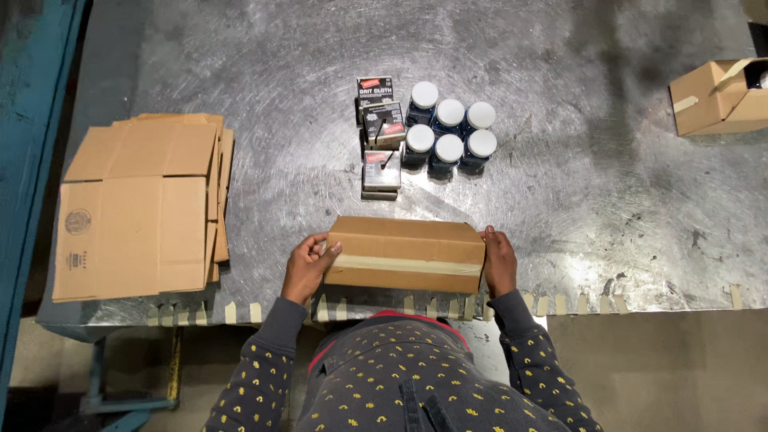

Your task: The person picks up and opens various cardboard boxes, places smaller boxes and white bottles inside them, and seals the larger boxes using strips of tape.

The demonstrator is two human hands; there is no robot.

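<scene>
1. Tabletop: bare metal sheet, swirl-scuffed and stained, with short tape strips stuck along the near edge.
2. Stack of flattened cartons: brown corrugated card at the left, upper sheets fanned out of line.
3. Taped carton: small, closed, brown, with a tape band along the seam; it sits at the near edge, gripped at both ends. Left hand wraps the left end, right hand lies flat on the right end. Risk: smooth card near the edge could slip off if the grip eases.
4. Open carton: far right, flap up.
5. Six jars: dark blue, round white lids, tightly clustered; a nudge would topple them.
6. Small dark packets: flat, beside the jars.
</scene>
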